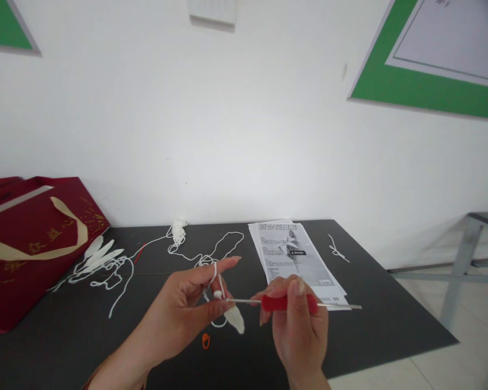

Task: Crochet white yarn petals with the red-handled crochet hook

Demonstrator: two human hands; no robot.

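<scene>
My left hand (191, 300) pinches a small white crocheted petal (235, 319), its pointed end hanging below the thumb. White yarn (214, 273) loops round the raised index finger of that hand. Closed round the red grip of a crochet hook (272, 303) is my right hand (299, 325). The hook's thin metal shaft points left and its tip meets the work at my left fingertips; whether it is inside a stitch I cannot tell. Below my left hand an orange stitch marker (205, 340) lies on the dark table (244, 363).
Several finished white petals (101, 257) with loose yarn tails lie at the left, beside a dark red gift bag (36, 238). A yarn bundle (179, 232) rests near the wall. Printed sheets (301, 254) and a short yarn piece (338, 249) are toward the right.
</scene>
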